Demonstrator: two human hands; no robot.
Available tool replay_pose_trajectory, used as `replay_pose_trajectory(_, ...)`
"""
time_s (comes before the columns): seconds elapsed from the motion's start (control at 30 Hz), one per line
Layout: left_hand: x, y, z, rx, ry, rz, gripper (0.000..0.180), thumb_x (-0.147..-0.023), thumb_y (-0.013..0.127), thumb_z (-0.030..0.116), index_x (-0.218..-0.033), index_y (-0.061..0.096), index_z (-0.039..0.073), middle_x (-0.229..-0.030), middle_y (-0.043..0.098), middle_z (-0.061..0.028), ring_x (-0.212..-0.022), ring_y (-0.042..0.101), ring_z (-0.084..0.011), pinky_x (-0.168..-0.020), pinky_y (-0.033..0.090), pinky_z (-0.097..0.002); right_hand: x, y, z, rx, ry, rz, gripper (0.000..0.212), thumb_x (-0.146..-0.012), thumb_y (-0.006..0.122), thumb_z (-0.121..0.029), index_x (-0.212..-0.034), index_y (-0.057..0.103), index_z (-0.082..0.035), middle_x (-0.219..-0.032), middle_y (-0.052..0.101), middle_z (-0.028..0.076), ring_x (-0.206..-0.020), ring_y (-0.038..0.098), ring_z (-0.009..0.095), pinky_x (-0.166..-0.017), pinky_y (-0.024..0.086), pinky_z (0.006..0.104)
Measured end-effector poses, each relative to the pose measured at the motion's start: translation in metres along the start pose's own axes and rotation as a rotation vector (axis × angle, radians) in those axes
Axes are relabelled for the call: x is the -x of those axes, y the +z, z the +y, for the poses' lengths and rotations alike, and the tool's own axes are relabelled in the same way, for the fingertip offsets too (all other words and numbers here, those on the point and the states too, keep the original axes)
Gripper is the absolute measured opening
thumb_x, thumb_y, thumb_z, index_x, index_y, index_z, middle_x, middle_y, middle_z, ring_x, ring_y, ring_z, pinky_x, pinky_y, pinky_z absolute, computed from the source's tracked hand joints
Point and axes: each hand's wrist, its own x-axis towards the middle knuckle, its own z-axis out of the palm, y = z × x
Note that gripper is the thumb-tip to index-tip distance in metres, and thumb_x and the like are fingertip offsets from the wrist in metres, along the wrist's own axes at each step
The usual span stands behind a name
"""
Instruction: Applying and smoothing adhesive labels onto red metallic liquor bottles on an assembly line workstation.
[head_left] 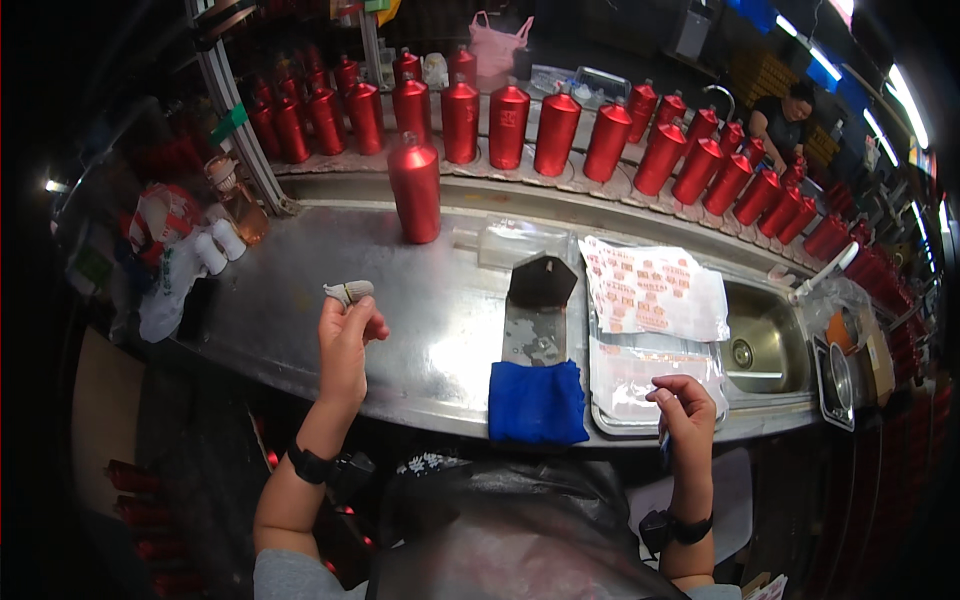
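Note:
A white cloth wrap (348, 291) with a thin yellowish band covers a finger of my left hand (343, 340). The thumb lies close to that wrap and the other fingers bend loosely, gripping nothing I can see. Beyond this hand stands a red metallic bottle (415, 192), upright on the steel counter (290, 270) and apart from my fingers. Over the counter's front edge at right, my right hand (688, 412) is curled, with a small dark and bluish thing partly hidden in it. Left of it lies a folded blue cloth (538, 402); behind it is a tray (625, 375) under clear plastic.
Several red bottles (510, 125) line a ledge behind the counter. A dark angled block (541, 281) and printed paper (655, 288) lie mid-counter. To the right is a sink (762, 340); at left, white thread spools (228, 238) and a metal post (235, 105). Another person (782, 120) sits far right.

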Motion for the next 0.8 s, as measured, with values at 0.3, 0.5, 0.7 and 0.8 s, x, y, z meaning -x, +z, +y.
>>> replay_pose_trajectory(0.3,-0.117,0.019,-0.039,-0.376,0.274,0.032,0.069,-0.082,0.075,0.017,-0.135,0.034,0.001,-0.122,0.050,-0.0139,-0.101,0.057,-0.0182,-0.093,0.046,-0.0340,-0.024,0.045,-0.007,0.032,0.049,-0.103,0.015,-0.089,0.065,-0.003,-0.103,0.067,0.003,-0.086,0.066,0.001,-0.068,0.057,0.002,-0.061,0.042,0.0161)
replay_pose_trajectory(0.5,-0.203,0.070,-0.025,-0.707,0.641,0.171,0.097,-0.069,0.087,0.029,-0.142,0.029,0.001,-0.137,0.040,-0.0212,-0.123,0.046,-0.0316,-0.102,0.041,-0.0431,-0.042,0.067,-0.004,0.089,0.081,-0.079,0.015,-0.088,0.067,-0.003,-0.102,0.067,0.003,-0.079,0.063,-0.003,-0.058,0.044,-0.003,-0.050,0.031,0.0149)
replay_pose_trajectory(0.7,-0.258,0.073,-0.040,-0.830,0.629,0.213,0.080,-0.064,0.088,0.032,-0.122,0.043,0.000,-0.124,0.047,-0.0238,-0.114,0.051,-0.0409,-0.096,0.045,-0.0460,-0.066,0.097,-0.012,0.086,0.103,-0.095,0.015,-0.088,0.066,-0.002,-0.102,0.068,0.002,-0.082,0.064,-0.002,-0.060,0.047,-0.003,-0.053,0.034,0.0140)
replay_pose_trajectory(0.8,-0.261,0.069,-0.047,-0.808,0.723,0.214,0.059,-0.065,0.088,0.029,-0.107,0.055,0.003,-0.106,0.059,-0.0180,-0.097,0.059,-0.0351,-0.086,0.049,-0.0430,-0.073,0.110,-0.002,0.081,0.077,-0.121,0.014,-0.088,0.066,-0.003,-0.102,0.068,0.001,-0.083,0.064,-0.003,-0.062,0.049,-0.002,-0.055,0.036,0.0143)
